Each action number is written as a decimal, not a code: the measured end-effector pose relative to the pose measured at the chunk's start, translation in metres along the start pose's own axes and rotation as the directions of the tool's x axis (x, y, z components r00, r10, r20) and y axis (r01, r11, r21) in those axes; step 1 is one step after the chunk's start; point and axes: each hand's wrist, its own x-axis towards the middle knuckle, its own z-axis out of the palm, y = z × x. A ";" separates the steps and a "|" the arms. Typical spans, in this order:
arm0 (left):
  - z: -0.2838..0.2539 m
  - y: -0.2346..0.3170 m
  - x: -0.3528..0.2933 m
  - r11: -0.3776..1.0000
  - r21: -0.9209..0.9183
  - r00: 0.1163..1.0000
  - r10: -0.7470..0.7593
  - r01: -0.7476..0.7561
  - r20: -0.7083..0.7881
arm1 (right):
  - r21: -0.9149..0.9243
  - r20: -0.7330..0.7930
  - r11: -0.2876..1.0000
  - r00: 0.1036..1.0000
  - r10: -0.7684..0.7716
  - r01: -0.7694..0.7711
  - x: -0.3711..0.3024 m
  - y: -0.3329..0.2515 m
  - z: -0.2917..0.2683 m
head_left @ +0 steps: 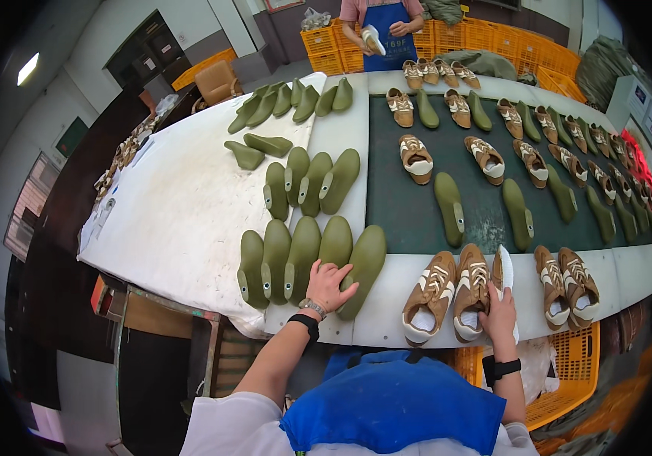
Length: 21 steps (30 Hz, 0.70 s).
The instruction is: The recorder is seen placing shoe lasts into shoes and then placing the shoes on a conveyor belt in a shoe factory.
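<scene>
My left hand (330, 286) lies over the heel end of a green shoe last (336, 242), fingers apart. Its thumb and forefinger touch a neighbouring last (365, 262) that stands slightly askew. Three more lasts (276, 258) stand upright to its left in the same row. My right hand (499, 310) is closed around a brown-and-white sneaker (507, 275) tipped on its side, its pale sole to the right; its lower part is partly hidden. Directly left of that hand are two laced brown sneakers (471, 289), toes pointing away. Another pair (567, 287) stands to the right.
A dark green mat (485, 223) bears rows of sneakers and lasts. More lasts (313, 182) stand on the white table (181, 205). An orange crate (577, 376) sits below the near edge. Across the table, a person in a blue apron (388, 34) holds a pale-soled item.
</scene>
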 end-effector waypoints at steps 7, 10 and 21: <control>-0.003 0.000 -0.002 1.000 0.003 1.000 -0.005 0.005 0.003 | 0.022 0.032 1.000 0.999 0.007 -0.008 0.002 0.001 -0.002; 0.003 -0.004 -0.001 1.000 0.004 1.000 0.017 -0.017 -0.023 | 0.148 0.046 0.989 0.999 -0.008 0.001 0.003 0.007 -0.008; 0.003 -0.005 -0.002 0.999 -0.012 0.999 0.041 -0.041 -0.024 | 0.973 0.160 0.124 0.958 0.238 -0.193 0.019 0.123 -0.009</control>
